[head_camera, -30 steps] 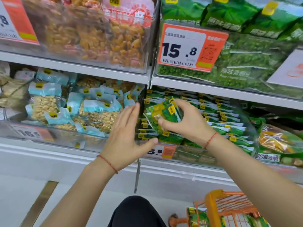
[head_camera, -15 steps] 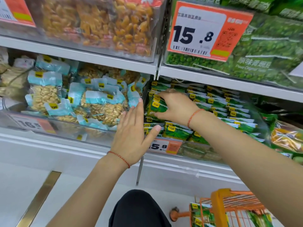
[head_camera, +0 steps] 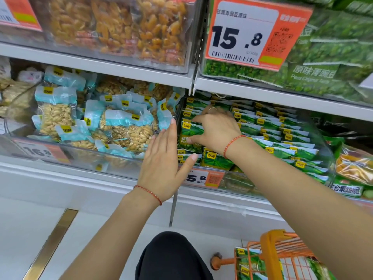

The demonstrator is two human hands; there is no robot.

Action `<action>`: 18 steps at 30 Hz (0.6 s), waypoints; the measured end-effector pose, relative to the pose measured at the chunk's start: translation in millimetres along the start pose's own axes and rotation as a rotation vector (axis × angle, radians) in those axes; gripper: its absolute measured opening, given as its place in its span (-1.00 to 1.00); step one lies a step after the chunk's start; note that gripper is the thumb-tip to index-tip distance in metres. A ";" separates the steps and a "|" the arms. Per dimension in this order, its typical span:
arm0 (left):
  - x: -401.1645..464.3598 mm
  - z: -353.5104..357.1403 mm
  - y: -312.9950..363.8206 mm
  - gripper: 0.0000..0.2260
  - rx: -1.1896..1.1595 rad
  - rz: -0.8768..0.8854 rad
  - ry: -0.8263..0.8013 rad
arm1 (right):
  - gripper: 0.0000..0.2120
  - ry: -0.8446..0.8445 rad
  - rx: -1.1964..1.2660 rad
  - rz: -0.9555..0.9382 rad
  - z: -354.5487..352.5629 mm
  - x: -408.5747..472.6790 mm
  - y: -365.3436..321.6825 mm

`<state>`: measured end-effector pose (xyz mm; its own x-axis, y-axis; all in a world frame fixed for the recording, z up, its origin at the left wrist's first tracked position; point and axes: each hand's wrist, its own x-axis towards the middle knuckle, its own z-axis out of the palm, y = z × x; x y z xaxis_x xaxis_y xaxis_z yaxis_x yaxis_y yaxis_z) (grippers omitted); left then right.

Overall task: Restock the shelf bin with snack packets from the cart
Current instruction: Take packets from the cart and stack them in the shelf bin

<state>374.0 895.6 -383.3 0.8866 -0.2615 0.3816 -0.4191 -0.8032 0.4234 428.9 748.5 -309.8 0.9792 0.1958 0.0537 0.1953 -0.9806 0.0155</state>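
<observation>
Nearest, at the lower right, an orange wire cart [head_camera: 278, 251] holds green packets [head_camera: 250, 263] with yellow corner tags. Beside it shows a dark-clad knee [head_camera: 171, 257], over a pale floor [head_camera: 24, 229] with a brass strip [head_camera: 52, 241] running through it.

Further up, the left hand [head_camera: 161, 168] hovers flat, fingers straight and together, thumb spread, holding nothing; it sits before the divide between two clear bins. A red string circles each wrist.

Beyond it, the right hand [head_camera: 216, 130] reaches into the right bin [head_camera: 325, 150], thumb and curled fingers pinching a green pea packet [head_camera: 191, 136] at the bin's left end. That packet is glossy green with white lettering and a yellow tag, standing among rows of identical packets filed upright across the bin. An orange price tag [head_camera: 203, 178] on the bin's front reads partly 5.8.

The left bin [head_camera: 76, 156] holds a loose heap of clear packs of peanuts [head_camera: 129, 134] with pale blue tops.

Farther still, on the white shelf [head_camera: 282, 96] above, a bin with larger green pea bags [head_camera: 331, 63] carries a tag [head_camera: 252, 35] reading 15.8; left of it, a bin holds packs of golden snacks [head_camera: 125, 27].
</observation>
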 end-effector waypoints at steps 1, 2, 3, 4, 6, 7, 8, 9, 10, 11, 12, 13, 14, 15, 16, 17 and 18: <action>0.0 0.1 0.4 -0.25 0.005 -0.004 0.002 | -0.42 0.014 -0.040 0.008 1.4 -1.0 -1.4; -0.2 0.2 0.8 -0.25 0.012 -0.008 0.005 | -0.42 0.027 -0.068 0.014 3.4 -2.0 -3.6; -0.1 0.3 1.2 -0.26 0.020 -0.010 0.010 | -0.42 0.033 -0.079 0.017 5.4 -2.6 -5.7; 0.0 0.1 1.3 -0.26 0.029 -0.011 0.013 | -0.41 0.028 -0.063 0.020 6.3 -2.5 -7.2; -0.3 -1.2 1.5 -0.26 0.041 -0.008 0.013 | -0.37 -0.018 0.067 0.040 2.9 -1.0 -6.5; -0.6 -1.8 1.3 -0.25 0.040 -0.005 0.006 | -0.34 -0.044 0.140 0.051 -0.7 -1.5 -3.9; -0.5 -2.2 0.8 -0.25 0.035 -0.005 -0.004 | -0.33 -0.053 0.194 0.058 -3.9 -3.4 -1.0; -0.6 -2.8 0.4 -0.24 0.031 -0.005 -0.015 | -0.35 -0.035 0.227 0.062 -6.1 -7.8 2.3; 0.0 -3.3 0.2 -0.23 0.027 -0.004 -0.025 | -0.39 0.012 0.247 0.063 -8.2 -15.0 5.7; 0.4 -4.5 0.6 -0.23 0.022 -0.007 -0.034 | -0.46 0.075 0.269 0.060 -10.2 -25.1 9.2; 0.6 -5.7 1.5 -0.22 0.014 -0.016 -0.044 | -0.56 0.143 0.305 0.054 -12.8 -38.5 13.1; 0.3 -7.7 4.0 -0.22 0.003 -0.030 -0.049 | -0.65 0.210 0.358 0.046 -15.6 -54.5 17.7; -0.9 -10.0 7.9 -0.23 -0.015 -0.046 -0.038 | -0.73 0.274 0.414 0.036 -17.6 -72.0 23.9; -3.1 -12.4 14.1 -0.25 -0.038 -0.051 -0.007 | -0.80 0.331 0.456 0.031 -18.5 -91.2 32.1; -7.8 -14.6 22.9 -0.28 -0.066 -0.038 0.037 | -0.84 0.382 0.482 0.031 -17.7 -112.9 42.0; -13.4 -16.4 34.1 -0.33 -0.099 -0.001 0.088 | -0.86 0.422 0.493 0.032 -15.9 -134.6 53.1; -19.1 -17.3 47.4 -0.38 -0.135 0.055 0.134 | -0.86 0.447 0.500 0.035 -13.7 -156.7 64.9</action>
<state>333.9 871.8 -356.3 0.8313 -0.2225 0.5093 -0.4968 -0.7083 0.5015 287.4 654.2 -303.6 0.8891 0.0412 0.4558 0.2712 -0.8496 -0.4524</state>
